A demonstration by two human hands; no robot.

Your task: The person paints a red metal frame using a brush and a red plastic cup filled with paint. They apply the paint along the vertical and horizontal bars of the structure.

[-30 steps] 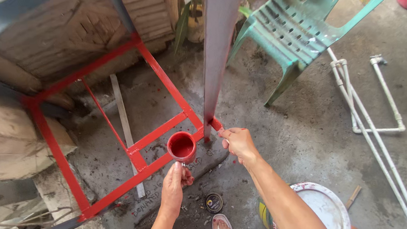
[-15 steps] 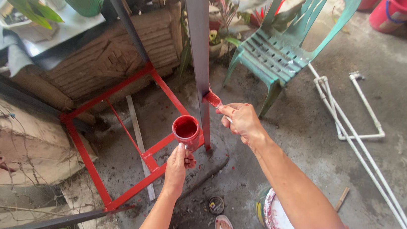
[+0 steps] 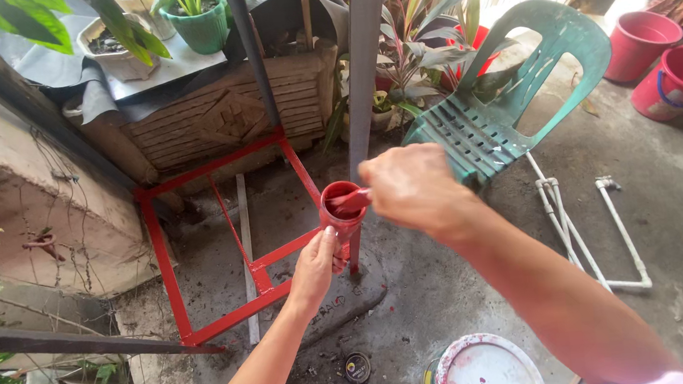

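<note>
Your left hand (image 3: 315, 265) grips the red paint cup (image 3: 340, 209) just in front of the grey steel post (image 3: 363, 73); right hand (image 3: 412, 187), closed on the brush (image 3: 352, 201), dips in from the cup's right, handle lying crosswise.

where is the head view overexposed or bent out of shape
Head view: daylight blows out the top right behind the green plastic chair; the wide lens bows the grey metal post and swells the right hand over the red paint cup, held by the left hand.
</note>
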